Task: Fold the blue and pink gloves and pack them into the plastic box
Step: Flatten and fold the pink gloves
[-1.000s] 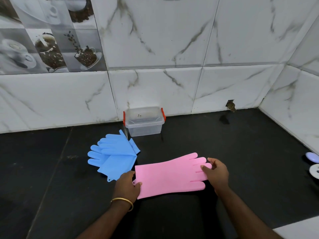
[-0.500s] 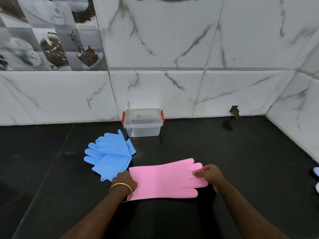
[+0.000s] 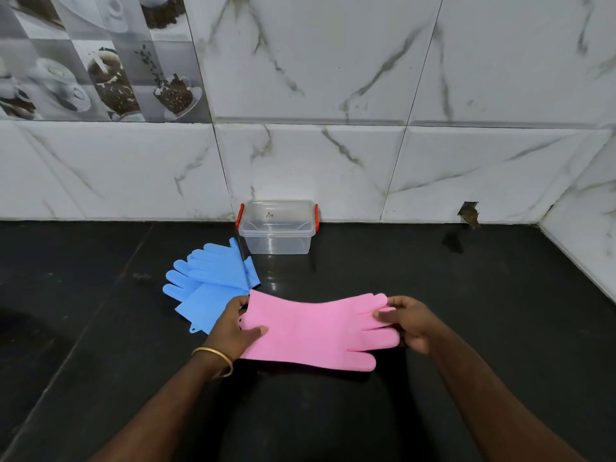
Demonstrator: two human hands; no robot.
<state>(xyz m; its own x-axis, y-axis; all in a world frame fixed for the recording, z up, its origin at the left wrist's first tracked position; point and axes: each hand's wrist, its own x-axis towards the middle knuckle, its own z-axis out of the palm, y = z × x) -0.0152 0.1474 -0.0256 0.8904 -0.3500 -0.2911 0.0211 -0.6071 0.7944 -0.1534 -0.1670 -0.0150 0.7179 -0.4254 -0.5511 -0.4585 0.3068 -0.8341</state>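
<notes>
The pink gloves (image 3: 310,331) stretch left to right across the black counter, lifted a little off it. My left hand (image 3: 238,323) pinches their cuff end, thumb on top. My right hand (image 3: 408,320) grips the finger end. The blue gloves (image 3: 211,283) lie flat on the counter just behind and left of my left hand, fingers pointing left. The clear plastic box (image 3: 278,228) with red clips stands shut with its lid on, against the wall behind the gloves.
The black counter (image 3: 433,295) runs to a white marble-tiled wall at the back and at the right. A small hole in the wall (image 3: 468,213) sits low at the back right.
Both hands have closed on the ends of the pink gloves and raised them slightly off the counter. The view has shifted a little to the left.
</notes>
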